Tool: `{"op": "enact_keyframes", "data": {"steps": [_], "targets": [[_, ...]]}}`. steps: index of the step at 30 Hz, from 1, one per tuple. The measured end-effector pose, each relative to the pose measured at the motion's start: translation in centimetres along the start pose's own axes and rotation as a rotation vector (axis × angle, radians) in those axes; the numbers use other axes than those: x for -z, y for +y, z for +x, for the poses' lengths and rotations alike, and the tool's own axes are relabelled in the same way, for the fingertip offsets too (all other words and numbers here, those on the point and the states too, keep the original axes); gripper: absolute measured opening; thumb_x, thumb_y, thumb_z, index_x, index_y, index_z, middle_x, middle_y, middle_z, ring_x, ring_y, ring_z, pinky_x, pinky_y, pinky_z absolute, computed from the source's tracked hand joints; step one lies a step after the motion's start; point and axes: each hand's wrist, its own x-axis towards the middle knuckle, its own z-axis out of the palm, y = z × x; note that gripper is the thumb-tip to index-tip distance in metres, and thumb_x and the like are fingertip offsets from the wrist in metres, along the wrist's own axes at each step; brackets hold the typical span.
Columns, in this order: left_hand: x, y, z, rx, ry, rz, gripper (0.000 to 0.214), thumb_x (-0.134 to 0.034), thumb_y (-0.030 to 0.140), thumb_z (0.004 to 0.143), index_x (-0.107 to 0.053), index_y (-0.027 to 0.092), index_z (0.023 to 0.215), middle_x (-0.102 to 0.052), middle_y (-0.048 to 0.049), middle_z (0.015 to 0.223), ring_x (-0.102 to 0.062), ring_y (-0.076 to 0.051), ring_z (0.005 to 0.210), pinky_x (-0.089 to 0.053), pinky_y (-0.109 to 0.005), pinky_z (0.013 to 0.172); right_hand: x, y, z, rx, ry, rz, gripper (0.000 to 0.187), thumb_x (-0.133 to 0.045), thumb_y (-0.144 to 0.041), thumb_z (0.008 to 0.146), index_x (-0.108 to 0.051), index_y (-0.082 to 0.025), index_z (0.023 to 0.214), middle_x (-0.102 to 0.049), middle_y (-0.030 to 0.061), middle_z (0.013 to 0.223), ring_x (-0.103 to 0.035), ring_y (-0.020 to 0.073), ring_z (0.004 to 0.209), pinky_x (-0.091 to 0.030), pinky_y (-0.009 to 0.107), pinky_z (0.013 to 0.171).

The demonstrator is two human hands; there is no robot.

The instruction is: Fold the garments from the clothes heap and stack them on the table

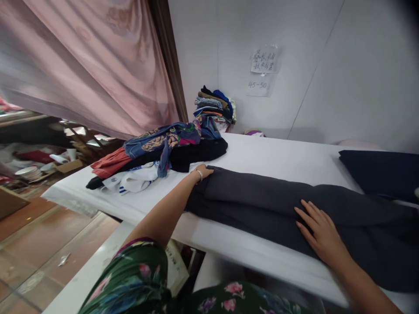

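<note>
Two hands in my feed, both on dk grey garment (258, 194) laid lengthwise along near side of white table (271, 152). R hand (319, 229): released, palm down, fingers spread flat on cloth. L hand (204, 171), w/ bracelet (199, 175), at garment's upper L corner; fingertips hard to make out, can't tell if pinching. Garment's R end cut off at frame edge, as is navy cloth (379, 174) behind.
</note>
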Motion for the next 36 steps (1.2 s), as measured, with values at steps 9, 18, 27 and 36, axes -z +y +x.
{"op": "enact_keyframes", "data": {"steps": [9,18,27,36], "targets": [[-0.1,-0.7,0.5,-0.082,0.144,-0.074,0.034,-0.054,0.038,0.081,-0.059,0.020,0.110,-0.069,-0.0056,0.109,-0.065,-0.018,0.096,-0.047,-0.024,0.076,0.7,-0.5,0.2,-0.024,-0.041,0.023,0.044,-0.039,-0.039,0.094,-0.050,-0.027,0.135,-0.039,0.0072,0.149,-0.033,0.0262,0.138,-0.032,0.051,0.108],[-0.5,-0.9,0.8,-0.044,0.152,0.017,0.035,-0.056,0.032,0.077,-0.065,0.016,0.108,-0.069,-0.0149,0.111,-0.065,-0.028,0.102,-0.049,-0.033,0.081,0.8,-1.0,0.4,-0.042,-0.043,0.072,0.044,-0.039,-0.039,0.094,-0.049,-0.027,0.135,-0.038,0.0066,0.150,-0.031,0.0251,0.139,-0.031,0.052,0.110],[-2.2,4.8,-2.8,-0.597,0.199,0.061,0.054,-0.040,0.045,0.090,-0.047,0.017,0.136,-0.043,-0.0107,0.147,-0.035,-0.022,0.137,-0.027,-0.037,0.112,1.7,-1.7,0.9,-0.093,-0.091,0.113,0.041,-0.039,-0.034,0.095,-0.051,-0.027,0.134,-0.036,0.0073,0.151,-0.030,0.0255,0.140,-0.029,0.053,0.110],[-5.4,5.6,-2.7,-0.600,-0.058,0.344,0.064,-0.028,0.053,0.091,-0.037,0.018,0.144,-0.033,-0.0105,0.152,-0.026,-0.026,0.142,-0.018,-0.049,0.114,4.3,-0.5,3.3,-0.142,-0.107,0.326,0.039,-0.044,-0.038,0.093,-0.058,-0.025,0.128,-0.048,0.0065,0.143,-0.039,0.0234,0.135,-0.034,0.047,0.110]]}}
